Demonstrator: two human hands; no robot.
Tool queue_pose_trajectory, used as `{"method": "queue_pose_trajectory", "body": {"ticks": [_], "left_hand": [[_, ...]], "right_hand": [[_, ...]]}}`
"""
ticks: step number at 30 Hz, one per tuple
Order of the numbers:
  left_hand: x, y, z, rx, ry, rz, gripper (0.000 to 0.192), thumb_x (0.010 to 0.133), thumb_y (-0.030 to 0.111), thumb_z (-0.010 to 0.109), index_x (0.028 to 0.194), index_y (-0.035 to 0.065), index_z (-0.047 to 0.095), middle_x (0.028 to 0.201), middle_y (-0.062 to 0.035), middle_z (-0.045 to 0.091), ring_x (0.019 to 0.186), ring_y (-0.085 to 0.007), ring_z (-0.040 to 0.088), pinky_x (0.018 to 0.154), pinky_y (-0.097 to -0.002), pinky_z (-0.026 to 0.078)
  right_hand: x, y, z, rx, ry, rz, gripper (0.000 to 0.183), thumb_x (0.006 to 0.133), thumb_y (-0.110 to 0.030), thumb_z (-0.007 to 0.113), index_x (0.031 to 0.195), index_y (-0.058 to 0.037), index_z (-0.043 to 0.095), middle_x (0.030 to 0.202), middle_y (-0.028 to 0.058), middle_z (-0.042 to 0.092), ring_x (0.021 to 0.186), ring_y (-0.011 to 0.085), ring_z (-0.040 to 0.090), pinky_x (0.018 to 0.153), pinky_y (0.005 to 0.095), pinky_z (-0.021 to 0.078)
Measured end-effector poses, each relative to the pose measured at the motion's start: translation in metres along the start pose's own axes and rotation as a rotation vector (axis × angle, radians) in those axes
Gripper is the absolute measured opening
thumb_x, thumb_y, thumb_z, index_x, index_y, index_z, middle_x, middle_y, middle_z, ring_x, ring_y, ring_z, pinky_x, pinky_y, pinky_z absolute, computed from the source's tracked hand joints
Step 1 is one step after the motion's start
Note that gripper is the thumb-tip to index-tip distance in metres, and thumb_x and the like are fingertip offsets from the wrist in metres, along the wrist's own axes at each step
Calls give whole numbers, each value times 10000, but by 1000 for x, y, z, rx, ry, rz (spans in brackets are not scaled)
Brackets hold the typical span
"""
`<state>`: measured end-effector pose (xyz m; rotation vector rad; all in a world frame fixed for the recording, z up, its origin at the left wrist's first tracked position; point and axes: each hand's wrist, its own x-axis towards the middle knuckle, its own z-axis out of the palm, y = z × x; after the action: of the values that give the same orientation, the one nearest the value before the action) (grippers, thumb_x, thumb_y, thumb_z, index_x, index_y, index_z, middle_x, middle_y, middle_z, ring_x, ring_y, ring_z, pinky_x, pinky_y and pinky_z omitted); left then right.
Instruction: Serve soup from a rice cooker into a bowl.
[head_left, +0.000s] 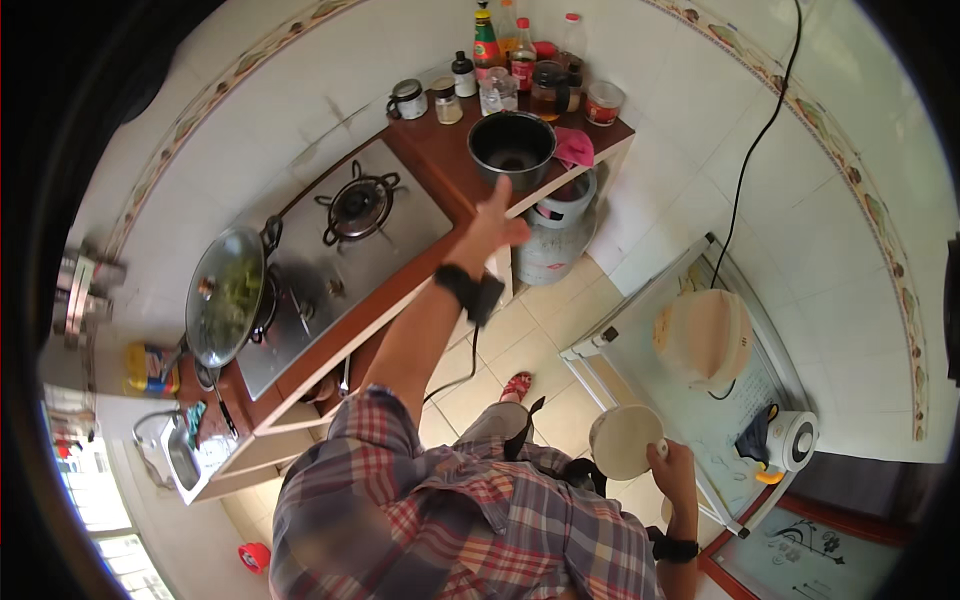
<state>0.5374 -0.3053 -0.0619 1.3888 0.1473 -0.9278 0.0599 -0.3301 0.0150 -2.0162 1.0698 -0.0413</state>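
My left hand (501, 225) reaches over the brown counter edge with its fingers apart and nothing in them. One fingertip overlaps the near wall of a dark cooking pot (513, 142); whether they touch, I cannot tell. The pot stands uncovered on the counter, and a pink cloth (574, 148) lies against its right side. Low on my right, my right hand (673, 469) grips the short handle of a cream-coloured pan (628, 441). The pan hangs in front of my body, beside a glass-topped table. Both wrists wear black bands.
A gas stove (315, 281) holds a lidded wok (226, 296) with greens inside. Bottles and jars (499, 90) crowd the counter's back. A gas cylinder (556, 240) stands beneath. The glass table (637, 367) carries a rice cooker (787, 442). At far left is a sink (180, 457).
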Motion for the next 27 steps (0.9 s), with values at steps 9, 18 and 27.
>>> {"method": "queue_pose_trajectory", "body": {"ticks": [9, 18, 27], "left_hand": [[102, 45, -7, -160, -39, 2, 384, 849, 155, 432, 1163, -65, 452, 1009, -216, 577, 794, -367, 629, 588, -446, 584], [-108, -10, -128, -151, 14, 64, 416, 824, 127, 394, 1139, -143, 402, 984, -276, 570, 772, -351, 641, 670, -388, 583], [-340, -143, -186, -432, 579, 174, 422, 867, 181, 381, 1113, -156, 447, 922, -262, 610, 807, -352, 647, 699, -380, 567]], "right_hand": [[102, -2, -6, 220, 163, 142, 283, 807, -203, 590, 632, 17, 561, 510, -24, 463, 459, 45, 398, 405, 255, 298], [323, -125, 10, 191, -65, -98, 268, 767, -226, 563, 771, 38, 607, 540, 44, 536, 424, 99, 435, 408, 268, 322], [489, -203, 111, 253, -417, -172, 197, 757, -190, 548, 782, 5, 559, 651, 112, 612, 352, 58, 338, 310, 212, 235]]}}
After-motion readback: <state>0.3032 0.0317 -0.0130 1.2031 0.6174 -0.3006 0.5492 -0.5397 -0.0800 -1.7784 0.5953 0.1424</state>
